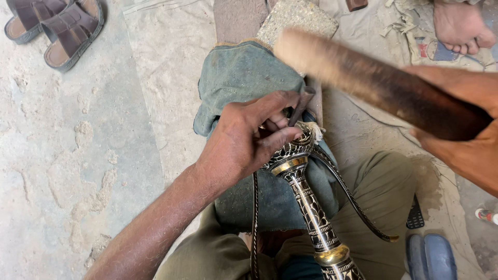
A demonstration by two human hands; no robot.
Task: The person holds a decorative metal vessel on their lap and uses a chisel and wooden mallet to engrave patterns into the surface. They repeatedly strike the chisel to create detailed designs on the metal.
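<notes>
The black, brass-banded engraved metal vessel (306, 192) is lying across my lap, its ornate top just under my left hand (238, 142), with open sandy ground spreading to that hand's left. My left fingers are pinching a thin dark metal punch (301, 106) against it. My right hand (461, 135) is gripping a blurred wooden mallet (373, 83) above the green cloth pad (244, 72).

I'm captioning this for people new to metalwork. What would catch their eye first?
The ornate black-and-brass vessel at centre, lying on a grey-green cloth. The left hand sets a thin chisel on it, while the right hand holds a blurred wooden mallet raised at the upper right.
</notes>
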